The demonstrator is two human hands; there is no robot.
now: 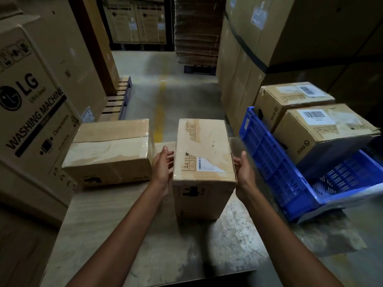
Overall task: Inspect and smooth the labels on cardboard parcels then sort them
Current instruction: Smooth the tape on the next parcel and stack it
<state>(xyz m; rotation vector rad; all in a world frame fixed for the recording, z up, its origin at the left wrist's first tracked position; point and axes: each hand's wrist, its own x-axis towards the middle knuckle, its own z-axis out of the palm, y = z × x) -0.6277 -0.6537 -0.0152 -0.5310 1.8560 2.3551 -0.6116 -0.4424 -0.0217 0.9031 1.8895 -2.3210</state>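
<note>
The middle parcel (204, 146) stands near the far edge of the table (116, 224), its torn white label (209, 165) on top at the near right. The left hand (163, 168) lies flat in the narrow gap between this box and the left parcel (109, 150), fingers straight along the side. The right hand (244, 172) is spread at the opposite edge, thumb up, just beside the blue crate (269, 158), which holds two labelled parcels (325, 129). A broad stretch of table top runs from the box to the near edge
</note>
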